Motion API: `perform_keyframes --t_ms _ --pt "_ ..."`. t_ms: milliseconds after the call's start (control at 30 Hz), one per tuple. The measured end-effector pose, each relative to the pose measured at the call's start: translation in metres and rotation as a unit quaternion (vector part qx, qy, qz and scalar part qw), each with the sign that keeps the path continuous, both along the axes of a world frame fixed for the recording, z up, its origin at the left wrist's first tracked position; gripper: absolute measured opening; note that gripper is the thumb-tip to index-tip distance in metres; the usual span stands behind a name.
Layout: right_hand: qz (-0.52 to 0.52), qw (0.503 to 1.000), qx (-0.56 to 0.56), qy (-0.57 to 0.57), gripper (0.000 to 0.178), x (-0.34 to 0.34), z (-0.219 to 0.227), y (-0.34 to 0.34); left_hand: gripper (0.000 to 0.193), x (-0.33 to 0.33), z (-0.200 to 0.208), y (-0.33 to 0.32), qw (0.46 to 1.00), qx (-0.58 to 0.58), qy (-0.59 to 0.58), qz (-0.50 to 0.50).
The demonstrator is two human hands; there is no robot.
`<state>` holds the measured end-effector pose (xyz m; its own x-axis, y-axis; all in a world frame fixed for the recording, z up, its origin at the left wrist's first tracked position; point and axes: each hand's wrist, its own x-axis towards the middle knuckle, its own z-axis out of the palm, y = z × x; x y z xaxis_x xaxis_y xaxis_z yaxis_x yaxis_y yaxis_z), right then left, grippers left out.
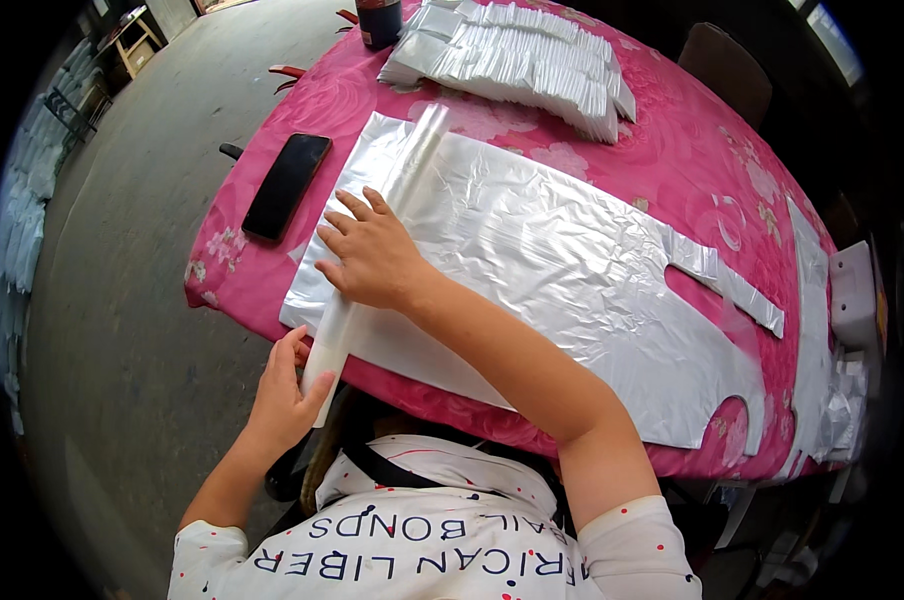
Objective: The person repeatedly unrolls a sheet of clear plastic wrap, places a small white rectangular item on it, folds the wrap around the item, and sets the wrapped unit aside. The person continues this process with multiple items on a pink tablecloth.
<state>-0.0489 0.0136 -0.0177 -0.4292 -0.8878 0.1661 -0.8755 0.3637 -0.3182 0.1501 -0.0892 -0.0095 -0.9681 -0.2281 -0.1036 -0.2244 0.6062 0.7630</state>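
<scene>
A large silvery-white plastic bag (542,260) with cut-out handles at its right end lies spread flat over the table. Across its left part runs a long, narrow, translucent roll of plastic (330,350), slanting from the far side to beyond the near edge. My left hand (284,398) grips the roll's near end, thumb on one side and fingers on the other, just off the table. Farther up, my right hand (370,258) rests palm down over the roll, its fingers spread. Whether a core sits inside the roll cannot be made out.
A pink flowered cloth (227,200) covers the table. Left of the bag lies a black phone (287,188). At the back are a thick stack of folded bags (522,65), a dark jar (380,22) and red-handled tools (288,72). More bags (810,320) and a white container (852,295) occupy the right edge.
</scene>
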Motion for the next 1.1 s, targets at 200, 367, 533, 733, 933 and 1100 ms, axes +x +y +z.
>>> perform_keyframes --t_ms 200,367,533,733,933,1100 --pt "-0.25 0.929 -0.267 -0.059 0.069 0.016 -0.024 -0.042 0.07 -0.005 0.001 -0.003 0.999 -0.033 -0.027 0.022" --pt "-0.317 0.785 -0.469 -0.25 0.087 0.02 -0.023 -0.019 0.064 -0.008 0.01 0.008 0.923 0.365 -0.125 -0.008" --pt "-0.026 0.387 -0.583 -0.714 0.062 0.015 0.041 0.048 0.09 -0.007 0.008 0.041 0.503 0.834 -0.151 -0.166" --pt "-0.188 0.53 -0.609 -0.559 0.05 0.022 0.049 0.105 0.069 -0.044 0.007 0.064 0.846 0.482 -0.169 -0.149" --pt "-0.262 0.584 -0.591 -0.49 0.041 0.041 0.017 0.12 0.058 -0.057 -0.001 0.099 0.946 0.279 -0.114 -0.117" --pt "-0.306 0.517 -0.59 -0.539 0.043 -0.008 0.0 0.197 0.072 -0.042 0.0 0.077 0.751 0.529 -0.353 -0.174"
